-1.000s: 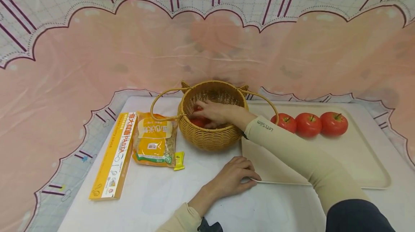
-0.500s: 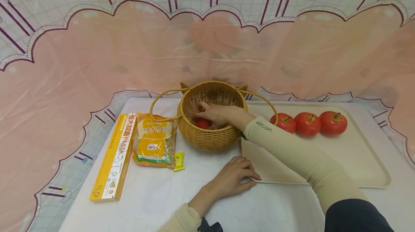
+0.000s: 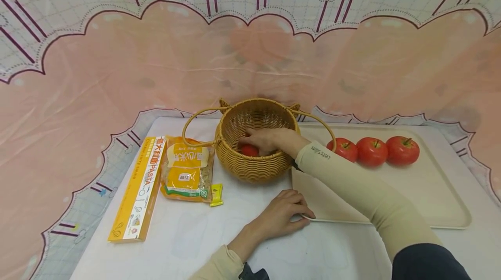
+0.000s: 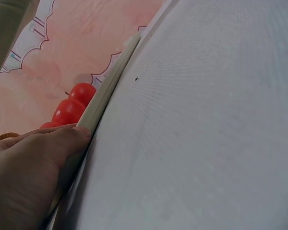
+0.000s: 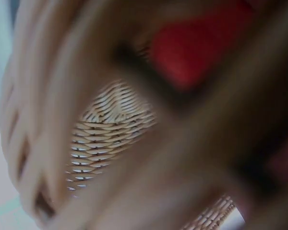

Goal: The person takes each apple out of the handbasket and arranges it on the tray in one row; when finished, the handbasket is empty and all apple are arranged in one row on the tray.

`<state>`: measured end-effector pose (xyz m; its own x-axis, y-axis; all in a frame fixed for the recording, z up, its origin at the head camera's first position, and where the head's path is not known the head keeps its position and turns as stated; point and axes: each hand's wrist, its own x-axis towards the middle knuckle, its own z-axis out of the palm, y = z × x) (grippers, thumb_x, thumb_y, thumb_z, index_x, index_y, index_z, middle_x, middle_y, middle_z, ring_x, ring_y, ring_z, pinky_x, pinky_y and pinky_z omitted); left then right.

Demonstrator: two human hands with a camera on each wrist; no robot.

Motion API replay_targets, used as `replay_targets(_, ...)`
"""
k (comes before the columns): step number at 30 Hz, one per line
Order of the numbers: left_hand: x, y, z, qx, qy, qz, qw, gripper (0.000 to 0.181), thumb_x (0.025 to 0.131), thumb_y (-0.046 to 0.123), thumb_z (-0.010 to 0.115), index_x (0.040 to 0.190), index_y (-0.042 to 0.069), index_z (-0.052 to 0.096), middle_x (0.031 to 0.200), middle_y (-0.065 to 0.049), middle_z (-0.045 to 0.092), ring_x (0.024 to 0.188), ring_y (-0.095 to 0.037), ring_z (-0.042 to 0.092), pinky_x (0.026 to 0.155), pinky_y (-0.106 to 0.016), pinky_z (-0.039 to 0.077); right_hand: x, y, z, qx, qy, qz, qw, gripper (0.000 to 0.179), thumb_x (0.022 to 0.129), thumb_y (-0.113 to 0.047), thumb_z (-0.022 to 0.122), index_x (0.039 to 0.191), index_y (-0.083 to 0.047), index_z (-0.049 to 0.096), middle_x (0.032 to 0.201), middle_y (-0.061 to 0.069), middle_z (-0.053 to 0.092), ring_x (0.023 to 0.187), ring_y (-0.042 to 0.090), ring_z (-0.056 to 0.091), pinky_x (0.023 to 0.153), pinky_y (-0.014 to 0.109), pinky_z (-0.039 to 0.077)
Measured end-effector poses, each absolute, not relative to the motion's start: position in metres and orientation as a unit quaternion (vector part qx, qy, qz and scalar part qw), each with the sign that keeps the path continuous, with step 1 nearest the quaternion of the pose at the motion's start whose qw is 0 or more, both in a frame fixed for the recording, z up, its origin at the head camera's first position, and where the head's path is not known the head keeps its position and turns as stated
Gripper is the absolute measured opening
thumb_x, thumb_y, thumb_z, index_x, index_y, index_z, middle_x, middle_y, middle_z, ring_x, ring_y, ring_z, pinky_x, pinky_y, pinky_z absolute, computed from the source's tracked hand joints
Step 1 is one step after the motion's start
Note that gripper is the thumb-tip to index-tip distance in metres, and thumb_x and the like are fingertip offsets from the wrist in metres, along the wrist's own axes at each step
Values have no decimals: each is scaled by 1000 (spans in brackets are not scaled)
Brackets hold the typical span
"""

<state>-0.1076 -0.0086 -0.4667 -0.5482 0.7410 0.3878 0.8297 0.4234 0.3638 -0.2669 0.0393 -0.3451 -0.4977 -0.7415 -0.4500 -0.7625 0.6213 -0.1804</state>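
Note:
My right hand [image 3: 267, 141] reaches down into a wicker basket [image 3: 254, 169] at the middle of the table. Its fingers curl round a red apple [image 3: 249, 150], which is partly hidden beneath them. In the right wrist view the apple [image 5: 189, 52] shows as a blurred red patch beyond the fingers, with woven basket wall [image 5: 105, 139] below. Nearer the front, my left hand [image 3: 279, 214] grips the near left corner of a cream tray [image 3: 415, 197]. The left wrist view shows that hand [image 4: 31, 163] with a fingertip on the tray's rim [image 4: 98, 105].
Three red apples [image 3: 372, 151] line up on the tray's back half, the leftmost partly behind the basket's handle [image 3: 325, 125]. Left of the basket lie a bag of pasta [image 3: 185, 171], a small yellow packet [image 3: 216, 195] and a long pasta box [image 3: 137, 188]. A patterned curtain [image 3: 250, 62] hangs behind.
Inside the basket, my right hand and the red apple have shifted slightly right. My left hand stays at the tray corner.

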Motion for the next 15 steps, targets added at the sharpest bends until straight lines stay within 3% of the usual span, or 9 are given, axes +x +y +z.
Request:
replay_targets(5,-107,-6,-466,-467,-839,-268,73,13,87,30,66,99,30,72,91,14,58,103,-5,50,103,-23,36,-266,44,-344,-432,874,13,224,60,85,-31,67,139,-23,41,141,14,34,108,29,55,94,42,47)
replay_targets(11,-108,-6,-468,-470,-837,-265,87,12,87,31,66,98,31,72,90,14,57,105,-5,51,103,-23,36,-266,49,-340,-446,878,-21,172,62,81,-39,70,135,-23,45,125,7,41,102,26,57,90,40,49)
replay_targets(15,-108,-7,-469,-466,-839,-268,86,12,87,30,66,98,30,72,90,14,57,106,-6,51,103,-23,36,-265,54,-336,-438,886,-51,140,67,78,-42,70,136,-25,43,127,4,39,100,24,57,88,41,49)
